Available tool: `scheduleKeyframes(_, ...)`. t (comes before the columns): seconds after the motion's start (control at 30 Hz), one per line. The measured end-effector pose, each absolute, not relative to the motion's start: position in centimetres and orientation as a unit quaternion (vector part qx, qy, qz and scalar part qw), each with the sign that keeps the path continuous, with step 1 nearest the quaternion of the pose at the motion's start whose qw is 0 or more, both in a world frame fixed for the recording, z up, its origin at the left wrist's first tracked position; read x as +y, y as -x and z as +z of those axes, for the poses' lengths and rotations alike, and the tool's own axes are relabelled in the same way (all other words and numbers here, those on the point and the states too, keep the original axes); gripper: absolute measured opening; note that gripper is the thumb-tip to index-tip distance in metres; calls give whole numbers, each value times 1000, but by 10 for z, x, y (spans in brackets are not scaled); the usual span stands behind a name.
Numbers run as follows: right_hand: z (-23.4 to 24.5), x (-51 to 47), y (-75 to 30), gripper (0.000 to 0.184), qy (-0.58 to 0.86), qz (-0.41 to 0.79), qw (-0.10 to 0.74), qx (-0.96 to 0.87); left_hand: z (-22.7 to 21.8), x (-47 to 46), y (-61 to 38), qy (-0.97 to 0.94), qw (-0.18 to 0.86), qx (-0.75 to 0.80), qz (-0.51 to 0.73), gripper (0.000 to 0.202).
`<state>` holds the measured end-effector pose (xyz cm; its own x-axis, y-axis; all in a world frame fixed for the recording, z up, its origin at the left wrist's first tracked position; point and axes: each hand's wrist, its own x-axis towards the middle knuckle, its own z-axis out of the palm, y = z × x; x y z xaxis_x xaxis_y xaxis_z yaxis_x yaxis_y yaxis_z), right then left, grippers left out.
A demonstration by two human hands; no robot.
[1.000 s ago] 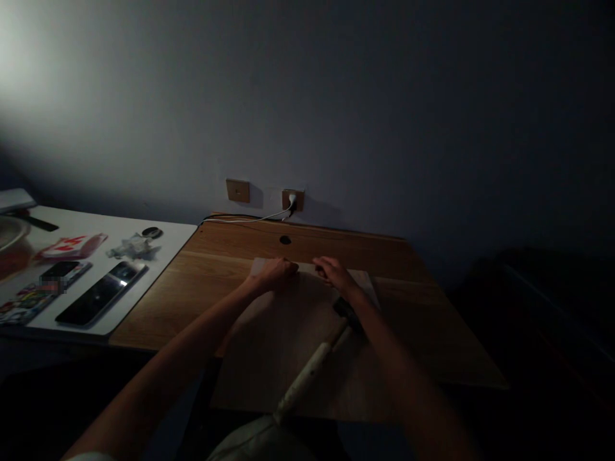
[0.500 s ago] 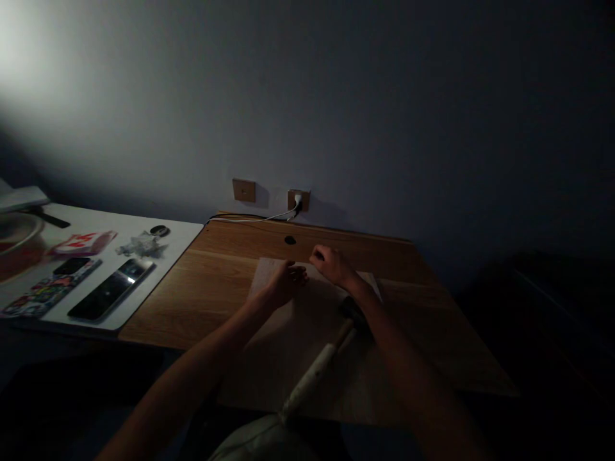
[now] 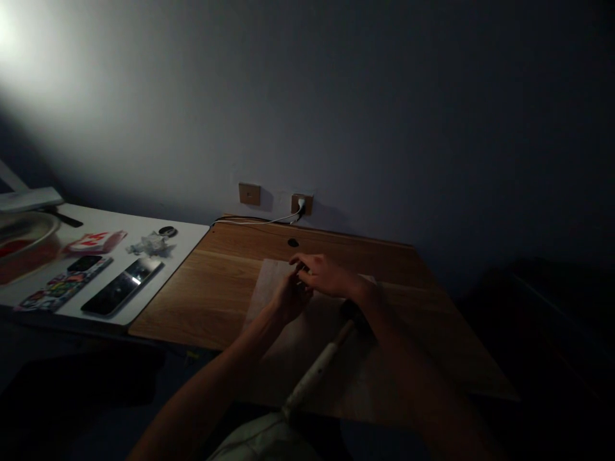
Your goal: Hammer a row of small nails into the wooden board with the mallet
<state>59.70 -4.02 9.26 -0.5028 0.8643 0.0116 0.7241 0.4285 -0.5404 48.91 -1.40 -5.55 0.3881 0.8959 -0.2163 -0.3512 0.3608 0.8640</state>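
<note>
My left hand [image 3: 292, 298] and my right hand [image 3: 327, 275] meet above a pale board [image 3: 262, 288] on the wooden table. The fingers of both are curled and bent together at the tips. Anything pinched between them is too small and dark to make out. My right hand reaches across from the right, palm down, partly covering the left fingertips. Under my right forearm lies a tool with a dark head [image 3: 350, 310], a brown shaft and a white-wrapped handle [image 3: 312, 378]. Its handle runs toward pale cloth [image 3: 264, 438] at the bottom edge.
On a white table [image 3: 187, 234] at left lie a phone [image 3: 122, 288], a colourful patterned item [image 3: 62, 282], crumpled clear plastic [image 3: 150, 244], a red-and-white packet [image 3: 96, 242] and a bowl [image 3: 43, 224]. Cables run to a wall socket [image 3: 302, 204].
My hands have come together from apart. The right hand has moved left and its fingers now overlap the left fingertips. The view has shifted slightly.
</note>
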Motion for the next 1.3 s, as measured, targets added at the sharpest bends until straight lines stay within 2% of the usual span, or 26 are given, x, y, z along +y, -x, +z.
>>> scheduleKeyframes(0.07,88,-46,-609,31,477,233,215,-820,-53,-14,-475,-430,682,407,429,27)
scheduleKeyframes(0.17,71,-59,-632,26,502,226,285,-785,-49,-18,-448,-636,470,458,406,28)
scheduleKeyframes(0.27,43,-77,-660,22,541,192,331,-750,-47,-26,-427,-804,255,429,324,20)
scheduleKeyframes(0.37,10,-100,-692,24,570,151,390,-707,-45,-33,-416,-879,148,387,235,20)
scheduleKeyframes(0.47,-24,-129,-725,33,638,122,426,-629,-46,-41,-407,-912,115,338,201,19)
scheduleKeyframes(0.53,-47,-148,-743,41,680,121,432,-580,-48,-47,-400,-925,112,305,199,28)
scheduleKeyframes(0.63,-80,-174,-762,47,711,120,412,-557,-52,-62,-386,-928,83,306,197,43)
scheduleKeyframes(0.73,-100,-187,-766,47,694,97,397,-592,-54,-76,-372,-919,26,343,192,48)
scheduleKeyframes(0.93,-106,-170,-738,51,669,85,418,-608,-51,-68,-347,-914,-54,370,159,56)
scheduleKeyframes(1.1,-110,-134,-687,48,632,98,459,-617,-60,-31,-303,-882,-78,438,154,57)
scheduleKeyframes(1.3,-107,-97,-614,49,589,72,460,-661,-62,-5,-236,-829,-77,540,124,56)
